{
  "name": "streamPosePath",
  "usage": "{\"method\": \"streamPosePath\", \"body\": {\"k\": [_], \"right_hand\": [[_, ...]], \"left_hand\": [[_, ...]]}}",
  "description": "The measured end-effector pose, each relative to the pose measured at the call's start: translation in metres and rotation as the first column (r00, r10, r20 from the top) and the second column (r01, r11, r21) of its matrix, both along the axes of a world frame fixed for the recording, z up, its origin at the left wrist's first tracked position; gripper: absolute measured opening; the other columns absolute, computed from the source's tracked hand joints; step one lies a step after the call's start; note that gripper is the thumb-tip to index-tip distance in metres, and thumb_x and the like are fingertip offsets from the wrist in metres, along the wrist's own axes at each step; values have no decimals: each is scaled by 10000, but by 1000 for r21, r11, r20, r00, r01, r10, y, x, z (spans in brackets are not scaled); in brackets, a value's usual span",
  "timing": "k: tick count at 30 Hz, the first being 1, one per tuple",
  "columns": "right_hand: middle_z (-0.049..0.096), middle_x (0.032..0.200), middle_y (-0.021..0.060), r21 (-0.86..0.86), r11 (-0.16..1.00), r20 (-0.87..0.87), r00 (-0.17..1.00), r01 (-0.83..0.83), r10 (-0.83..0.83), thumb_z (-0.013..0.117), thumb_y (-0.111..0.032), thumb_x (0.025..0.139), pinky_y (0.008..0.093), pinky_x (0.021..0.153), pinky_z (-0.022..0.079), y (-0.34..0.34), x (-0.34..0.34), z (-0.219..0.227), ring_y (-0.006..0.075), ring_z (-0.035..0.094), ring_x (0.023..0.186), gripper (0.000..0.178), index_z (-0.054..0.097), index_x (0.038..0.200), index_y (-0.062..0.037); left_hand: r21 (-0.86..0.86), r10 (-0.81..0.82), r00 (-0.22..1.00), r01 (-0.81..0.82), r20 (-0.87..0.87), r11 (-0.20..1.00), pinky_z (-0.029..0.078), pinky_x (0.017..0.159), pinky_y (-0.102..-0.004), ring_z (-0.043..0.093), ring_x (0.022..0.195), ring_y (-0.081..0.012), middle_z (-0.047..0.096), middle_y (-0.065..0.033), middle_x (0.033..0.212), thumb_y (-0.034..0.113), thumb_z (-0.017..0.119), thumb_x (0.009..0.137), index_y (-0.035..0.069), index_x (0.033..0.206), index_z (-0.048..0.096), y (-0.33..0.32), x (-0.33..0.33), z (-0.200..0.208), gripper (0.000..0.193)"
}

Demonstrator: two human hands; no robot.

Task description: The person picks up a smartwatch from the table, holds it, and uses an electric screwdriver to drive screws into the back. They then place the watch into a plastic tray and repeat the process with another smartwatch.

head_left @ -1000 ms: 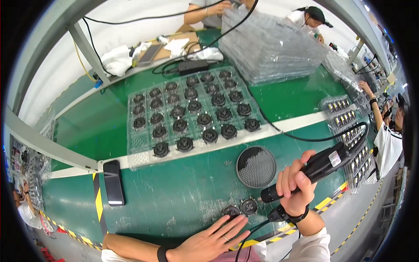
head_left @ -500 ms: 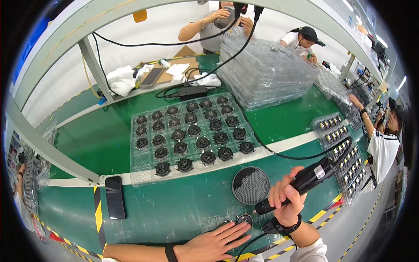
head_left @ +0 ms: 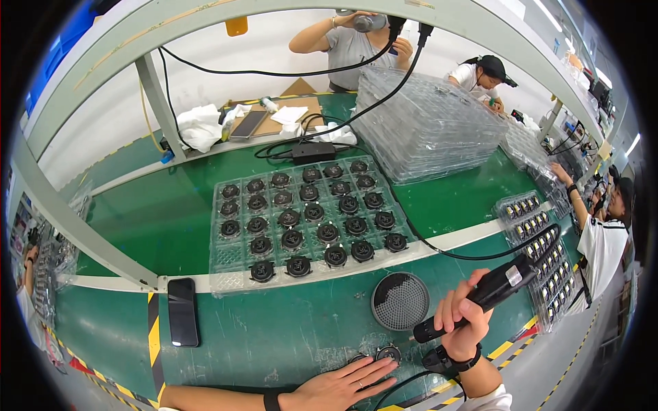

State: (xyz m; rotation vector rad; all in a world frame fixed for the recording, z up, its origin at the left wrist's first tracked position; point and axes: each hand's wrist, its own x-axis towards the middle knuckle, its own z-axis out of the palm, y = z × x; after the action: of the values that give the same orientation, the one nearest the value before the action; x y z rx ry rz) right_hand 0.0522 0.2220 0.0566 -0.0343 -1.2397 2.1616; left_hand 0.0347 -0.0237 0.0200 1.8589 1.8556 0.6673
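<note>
My right hand (head_left: 460, 322) is wrapped round a black corded electric screwdriver (head_left: 499, 282), its tip slanting down to the left. The tip hangs just right of a round black watch case (head_left: 388, 354) near the table's front edge. My left hand (head_left: 332, 390) lies flat with fingers stretched out, the fingertips touching that case's lower edge. A second dark round part (head_left: 356, 358) sits beside it, partly hidden by the fingers. Just behind them stands a round grey dish (head_left: 406, 318) with a grid of small holes and a dark patch of tiny pieces on its left.
A clear plastic tray (head_left: 229, 279) holds several round black watch cases. A black phone (head_left: 182, 312) lies left. Stacked clear trays (head_left: 428, 130) stand behind, near a black power adapter (head_left: 313, 152). Another filled tray (head_left: 552, 291) lies right. The screwdriver's cable crosses the table; co-workers sit around.
The view has shifted slightly. The screwdriver's tip has moved a little right, away from the watch case. My left fingers have slid back slightly, so more of the case shows.
</note>
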Motion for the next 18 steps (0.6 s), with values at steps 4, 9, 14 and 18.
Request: {"method": "streamPosePath", "body": {"k": [4, 9, 14, 18], "right_hand": [[428, 593, 55, -17, 996, -43, 996, -85, 84, 595, -27, 810, 348, 391, 459, 3, 3, -4, 175, 431, 396, 359, 375, 1092, -56], [447, 596, 66, -18, 993, -55, 991, -120, 119, 598, -12, 803, 351, 397, 462, 3, 7, -5, 183, 440, 398, 365, 372, 1086, -57], [419, 563, 48, 25, 995, 9, 995, -100, 99, 612, -70, 780, 330, 342, 407, -4, 3, -4, 168, 382, 358, 386, 369, 1080, -68], [430, 561, 59, 37, 994, 5, 995, -104, 104, 624, -61, 774, 345, 354, 416, -5, 7, -5, 186, 403, 370, 415, 368, 1101, -64]], "left_hand": [[-45, -8, 995, 3, -100, 999, 93, 1235, -455, 128, 1519, -313, 167, -183, 1633, 510, 541, 925, 48, 1548, 263, -2, -1, 10, 824], [-92, 1, 958, -29, -286, 995, 88, 1235, -454, 116, 1521, -320, 169, -182, 1632, 530, 543, 916, 43, 1549, 259, -8, 7, 11, 847], [-59, 73, 994, -78, -84, 995, 91, 1235, -451, 110, 1521, -328, 176, -187, 1628, 574, 580, 873, 28, 1542, 263, -11, 5, 11, 920], [-34, 44, 998, -46, -42, 998, 101, 1234, -448, 116, 1518, -334, 179, -204, 1622, 579, 631, 832, 20, 1537, 269, -3, -3, 7, 970]]}}
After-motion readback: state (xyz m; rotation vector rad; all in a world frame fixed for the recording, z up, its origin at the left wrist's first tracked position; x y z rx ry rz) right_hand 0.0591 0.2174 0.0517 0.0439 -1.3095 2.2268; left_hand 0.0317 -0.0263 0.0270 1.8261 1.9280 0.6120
